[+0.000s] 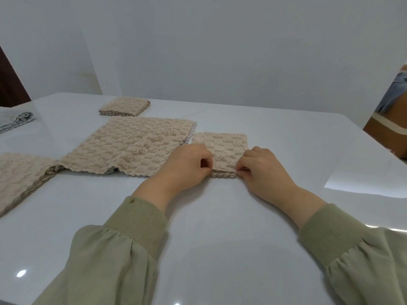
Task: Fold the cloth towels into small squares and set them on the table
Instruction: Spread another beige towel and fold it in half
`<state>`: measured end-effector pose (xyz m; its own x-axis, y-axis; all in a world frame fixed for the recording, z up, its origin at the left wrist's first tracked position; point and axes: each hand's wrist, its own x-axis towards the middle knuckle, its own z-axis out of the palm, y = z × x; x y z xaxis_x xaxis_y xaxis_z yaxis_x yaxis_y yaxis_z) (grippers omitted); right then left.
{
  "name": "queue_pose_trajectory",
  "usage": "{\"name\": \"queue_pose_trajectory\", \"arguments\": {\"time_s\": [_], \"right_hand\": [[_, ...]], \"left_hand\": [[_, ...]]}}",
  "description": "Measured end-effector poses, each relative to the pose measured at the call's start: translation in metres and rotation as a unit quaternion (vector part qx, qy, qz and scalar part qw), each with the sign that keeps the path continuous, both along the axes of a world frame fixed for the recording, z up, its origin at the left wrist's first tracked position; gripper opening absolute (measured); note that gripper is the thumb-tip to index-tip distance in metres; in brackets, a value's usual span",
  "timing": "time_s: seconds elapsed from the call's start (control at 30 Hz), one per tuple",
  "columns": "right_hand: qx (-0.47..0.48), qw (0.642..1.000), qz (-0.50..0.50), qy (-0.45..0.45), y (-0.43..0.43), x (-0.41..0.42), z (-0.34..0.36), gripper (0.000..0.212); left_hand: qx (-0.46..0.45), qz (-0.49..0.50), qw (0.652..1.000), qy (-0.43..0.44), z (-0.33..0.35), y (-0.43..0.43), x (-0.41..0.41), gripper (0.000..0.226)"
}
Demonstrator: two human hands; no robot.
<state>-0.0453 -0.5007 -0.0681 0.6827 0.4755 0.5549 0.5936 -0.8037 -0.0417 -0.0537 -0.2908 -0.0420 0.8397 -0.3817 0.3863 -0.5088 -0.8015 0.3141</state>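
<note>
Table (220, 238) white, glossy. At 9 o'clock: towel stack (19, 175), cut by the frame edge. At 10 o'clock of the hands: flat towel (132, 146), unfolded, its corner meeting the stack. At 11 o'clock, farther back: finished square (124, 106), lying apart. Left hand (187, 164) curled, pinching the near-left corner of the folded towel (222, 148) at 12 o'clock; right hand (262, 167) pinches its near-right corner.
</note>
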Motion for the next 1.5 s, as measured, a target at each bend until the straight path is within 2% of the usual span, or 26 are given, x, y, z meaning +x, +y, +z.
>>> {"name": "queue_pose_trajectory", "arguments": {"time_s": [0.13,0.23,0.4,0.47,0.53,0.63,0.73,0.8,1.0,1.1,1.2,1.27,1.37,1.5], "right_hand": [[-0.006,1.000,0.004,0.001,0.000,0.000,0.002,0.009],[0.019,1.000,-0.018,0.005,0.004,-0.002,0.005,0.027],[0.119,0.991,-0.047,-0.049,0.032,0.009,0.022,0.033],[0.105,0.992,-0.073,0.003,0.043,0.018,0.027,0.037],[0.029,0.990,-0.092,0.100,0.048,0.028,0.021,0.043],[-0.045,0.957,-0.135,0.253,0.047,0.039,0.008,0.054],[-0.032,0.955,-0.141,0.259,0.046,0.043,0.003,0.056],[-0.026,0.957,-0.138,0.252,0.047,0.041,0.004,0.056],[-0.019,0.959,-0.124,0.255,0.046,0.039,0.005,0.057],[-0.026,0.960,-0.117,0.252,0.046,0.038,0.005,0.057],[-0.021,0.961,-0.118,0.251,0.045,0.039,0.004,0.056],[-0.022,0.960,-0.128,0.250,0.045,0.040,0.003,0.057],[-0.023,0.957,-0.138,0.253,0.046,0.040,0.002,0.059],[0.015,0.971,-0.133,0.199,0.045,0.033,0.006,0.058]], "left_hand": [[0.016,-0.004,0.998,0.062,0.001,0.002,0.000,0.007],[-0.017,0.014,0.996,0.083,0.000,0.001,-0.001,0.006],[-0.058,0.055,0.994,0.073,-0.003,-0.005,0.000,0.022],[-0.067,0.061,0.993,0.071,-0.004,-0.006,0.002,0.026],[-0.095,0.063,0.991,0.068,-0.007,-0.006,0.004,0.031],[-0.175,0.098,0.979,0.044,-0.010,-0.008,0.011,0.030],[-0.252,0.179,0.951,-0.008,-0.007,-0.011,0.019,0.021],[-0.291,0.219,0.931,0.013,-0.001,-0.013,0.025,0.028],[-0.242,0.288,0.919,0.116,0.014,-0.017,0.054,0.039],[-0.272,0.290,0.906,0.147,0.012,-0.020,0.068,0.039],[-0.327,0.280,0.894,0.123,0.005,-0.020,0.079,0.048],[-0.321,0.284,0.899,0.095,-0.003,-0.019,0.079,0.049],[-0.267,0.276,0.923,0.028,-0.011,-0.018,0.070,0.043],[-0.137,0.177,0.967,-0.121,-0.006,-0.012,0.037,0.036]]}}
